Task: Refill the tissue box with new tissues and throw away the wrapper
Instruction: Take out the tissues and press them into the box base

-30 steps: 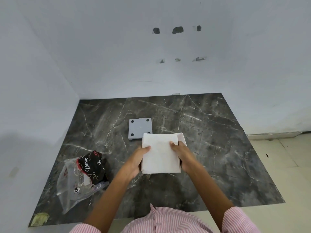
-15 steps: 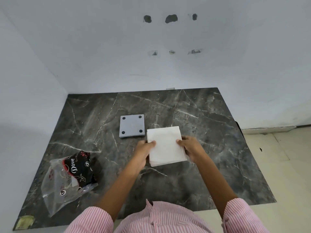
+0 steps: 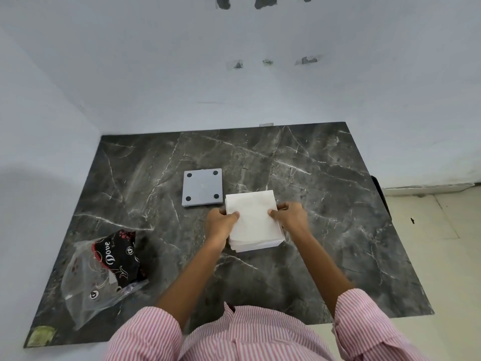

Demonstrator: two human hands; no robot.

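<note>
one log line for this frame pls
left hand: grips tissues | right hand: grips tissues | base: beside stack | wrapper: on table, not binned

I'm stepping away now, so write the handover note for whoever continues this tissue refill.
Left hand: gripping the left edge of the white stack of square tissues.
Right hand: gripping the stack's right edge.
The stack sits at the centre of the dark marble tabletop; whether the box is under it cannot be told.
Grey square panel with four black feet: flat on the table, just left of and behind the stack.
Clear plastic wrapper with black Dove print: near left of the table, empty.
Done: tissues unwrapped.
Left: seat tissues, refit panel, bin wrapper.
</note>
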